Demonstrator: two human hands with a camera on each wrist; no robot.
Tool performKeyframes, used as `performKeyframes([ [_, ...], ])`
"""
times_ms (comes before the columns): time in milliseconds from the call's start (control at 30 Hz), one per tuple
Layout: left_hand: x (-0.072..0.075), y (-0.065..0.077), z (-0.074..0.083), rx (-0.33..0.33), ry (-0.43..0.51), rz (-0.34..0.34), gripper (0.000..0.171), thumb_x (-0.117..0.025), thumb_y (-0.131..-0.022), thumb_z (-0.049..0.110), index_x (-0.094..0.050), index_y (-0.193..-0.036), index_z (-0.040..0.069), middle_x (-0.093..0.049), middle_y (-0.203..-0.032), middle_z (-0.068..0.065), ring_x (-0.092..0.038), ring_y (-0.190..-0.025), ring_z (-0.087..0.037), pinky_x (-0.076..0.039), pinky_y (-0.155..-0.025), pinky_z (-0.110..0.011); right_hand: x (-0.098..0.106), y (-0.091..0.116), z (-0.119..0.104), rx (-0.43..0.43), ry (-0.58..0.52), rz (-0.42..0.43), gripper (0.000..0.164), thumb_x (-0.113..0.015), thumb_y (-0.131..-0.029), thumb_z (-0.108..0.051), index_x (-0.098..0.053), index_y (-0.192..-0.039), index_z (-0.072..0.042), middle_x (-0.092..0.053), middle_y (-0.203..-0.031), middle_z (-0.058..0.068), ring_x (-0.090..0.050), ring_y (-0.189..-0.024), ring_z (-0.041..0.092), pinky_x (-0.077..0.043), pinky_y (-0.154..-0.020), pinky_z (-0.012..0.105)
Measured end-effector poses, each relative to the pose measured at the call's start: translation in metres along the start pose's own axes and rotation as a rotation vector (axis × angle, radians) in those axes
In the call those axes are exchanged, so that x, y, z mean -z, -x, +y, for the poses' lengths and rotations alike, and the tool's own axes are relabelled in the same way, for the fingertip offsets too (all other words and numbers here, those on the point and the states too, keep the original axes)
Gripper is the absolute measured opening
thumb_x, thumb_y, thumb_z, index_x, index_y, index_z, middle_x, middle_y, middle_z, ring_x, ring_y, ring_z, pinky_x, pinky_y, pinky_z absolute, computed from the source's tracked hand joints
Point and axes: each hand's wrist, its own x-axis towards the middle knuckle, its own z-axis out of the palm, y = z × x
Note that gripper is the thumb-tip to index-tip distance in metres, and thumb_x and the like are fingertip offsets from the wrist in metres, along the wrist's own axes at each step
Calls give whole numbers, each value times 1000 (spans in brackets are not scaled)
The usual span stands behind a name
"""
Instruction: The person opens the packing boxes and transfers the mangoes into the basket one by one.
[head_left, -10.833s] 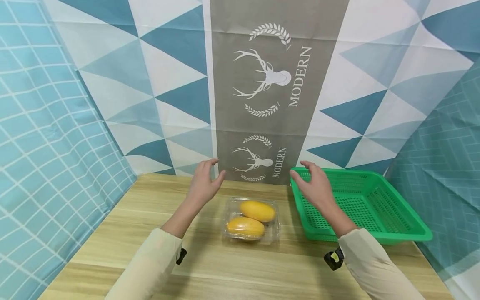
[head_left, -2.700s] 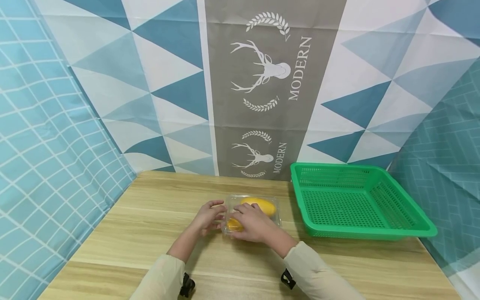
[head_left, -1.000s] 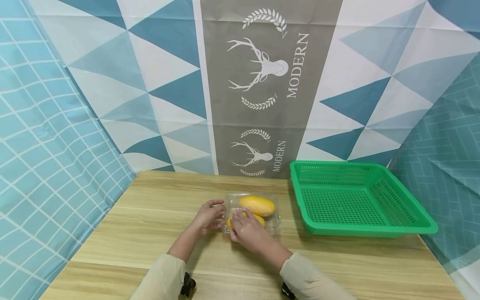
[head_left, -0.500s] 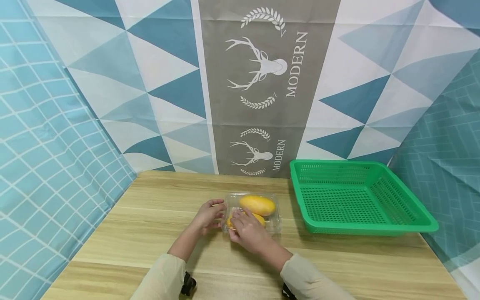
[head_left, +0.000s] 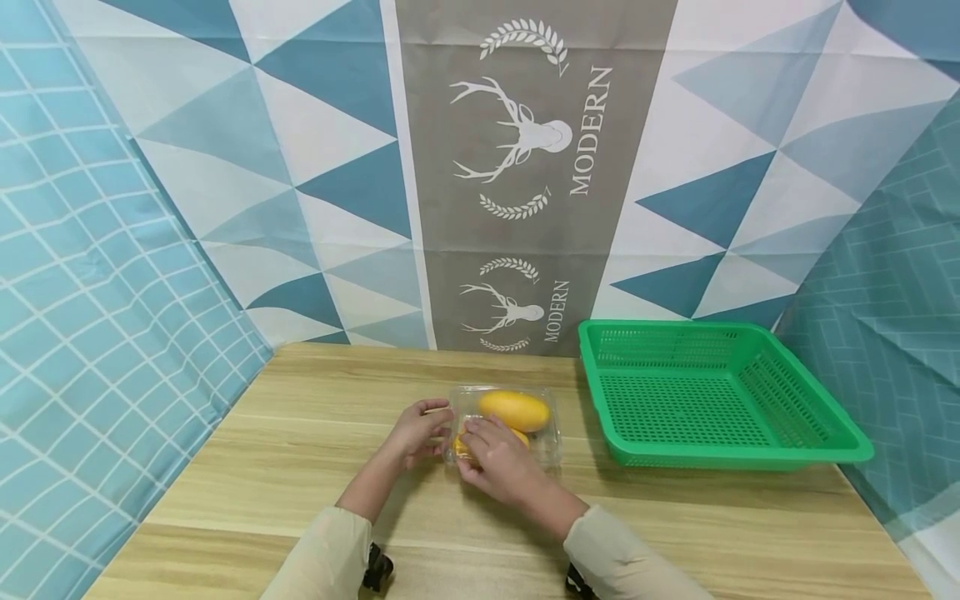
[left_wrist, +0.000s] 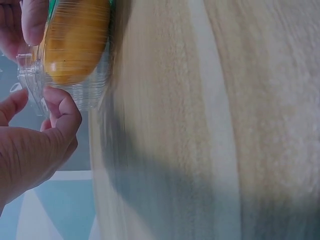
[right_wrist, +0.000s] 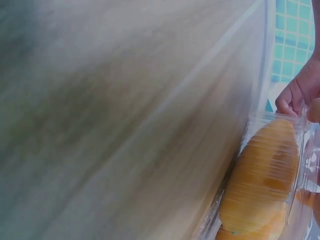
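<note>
A clear plastic clamshell box (head_left: 551,452) lies on the wooden table with two yellow mangoes in it. The rear mango (head_left: 516,411) shows whole through the lid, while the front mango (head_left: 521,437) is partly behind my right hand (head_left: 501,460). At the box's left side, my left hand (head_left: 420,433) pinches the rim (left_wrist: 36,92) between thumb and bent forefinger, as the left wrist view shows. My right hand reaches over the lid, its bent fingers on top and its thumb right at the rim. Most of that hand is cut off in the right wrist view.
A green plastic basket (head_left: 686,417) with slotted sides stands to the right of the box, near the back wall. Patterned sheets (head_left: 525,167) cover the walls behind and on both sides. The wooden table (head_left: 300,467) extends left and in front.
Since the oldest frame both hands have come down from the air onto the box. Within the last second, the right hand shifts only slightly at the lid; the left stays at the rim.
</note>
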Motion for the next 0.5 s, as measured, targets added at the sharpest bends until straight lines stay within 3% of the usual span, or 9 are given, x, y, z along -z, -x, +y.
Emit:
performKeyframes([
  [267,0,-1,-1,-8,1,-9,46,-57,-91,15,-43,-132,0,-57,-110,-13,-54,-74,-13,-43,-56,-21,10,1,8,-30,-57,-106,34,-72,-78,-38,-69,-101,-13,-66,-113,6,-60,-108,19,-47,-97,33],
  [500,0,-1,-1,-12,14,-19,45,-57,-91,14,-43,-131,-1,-56,-107,-13,-53,-71,-13,-43,-53,-21,17,11,24,-42,-41,-95,38,-71,-77,-40,-68,-103,-12,-66,-113,5,-60,-107,20,-47,-94,34],
])
